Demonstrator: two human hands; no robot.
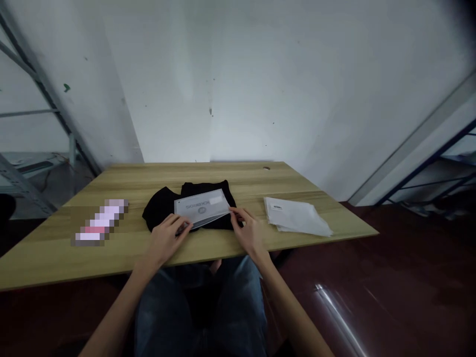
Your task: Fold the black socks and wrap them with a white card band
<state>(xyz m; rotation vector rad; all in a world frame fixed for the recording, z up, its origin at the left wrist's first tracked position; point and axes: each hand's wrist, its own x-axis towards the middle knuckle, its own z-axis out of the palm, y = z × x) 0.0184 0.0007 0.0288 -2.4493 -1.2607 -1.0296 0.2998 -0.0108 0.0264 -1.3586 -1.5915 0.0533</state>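
A translucent plastic bag [203,207] with grey printed lettering and a white label lies over black fabric [158,206] near the middle of the table. My left hand [167,237] pinches the bag's lower left corner, with a small dark bit showing between its fingers. At the bag's right corner, the fingers of my right hand [248,229] are closed on the edge. The bag's near edge is slightly parted between the hands. Black fabric extends behind the bag and out on both sides.
A stack of whitish translucent bags [297,216] lies on the wooden table [253,183] at the right. A pixelated long object [102,222] rests at the left. A small round item [267,168] sits near the back edge, before a white wall.
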